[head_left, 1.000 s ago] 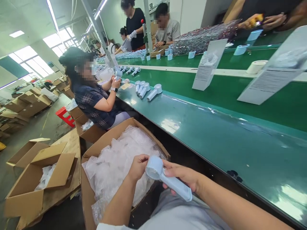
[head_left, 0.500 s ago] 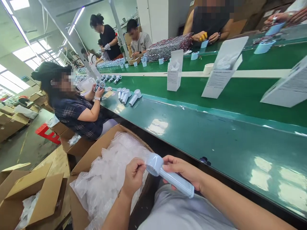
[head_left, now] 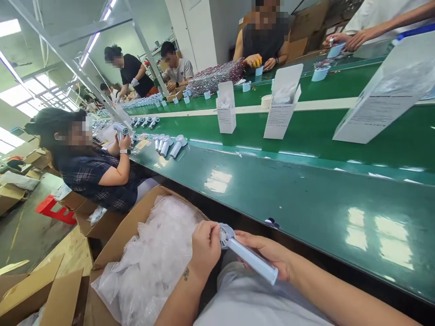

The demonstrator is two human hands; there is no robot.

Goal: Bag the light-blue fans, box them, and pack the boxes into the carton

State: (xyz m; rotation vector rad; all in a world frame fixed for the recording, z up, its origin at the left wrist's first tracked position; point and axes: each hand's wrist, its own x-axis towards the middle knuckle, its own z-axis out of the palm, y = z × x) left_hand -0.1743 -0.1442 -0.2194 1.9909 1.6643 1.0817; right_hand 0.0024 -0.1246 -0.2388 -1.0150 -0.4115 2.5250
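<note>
In front of my lap is a light blue handheld fan (head_left: 253, 259), tilted, its round head toward the left and its handle toward the lower right. The head's open grille and inner blades face me. My right hand (head_left: 268, 253) is closed around the neck and upper handle from behind. At the head's left edge my left hand (head_left: 206, 244) is closed, thumb and fingers pinched against the rim; its fingertips are partly hidden. Just left of that hand, a cardboard box (head_left: 117, 235) holds a heap of clear bubble bags (head_left: 159, 249).
A green conveyor belt (head_left: 251, 140) carries white open cartons (head_left: 283, 120). Several fans (head_left: 178, 146) lie on the bench (head_left: 258, 181) near a seated co-worker (head_left: 98, 167) holding another. More people work across the belt. A red stool (head_left: 56, 209) stands on the floor.
The fan has been turned so its grille now faces me. My left hand has moved up and right against the head. The view has shifted right, and the co-worker's fan is turned differently.
</note>
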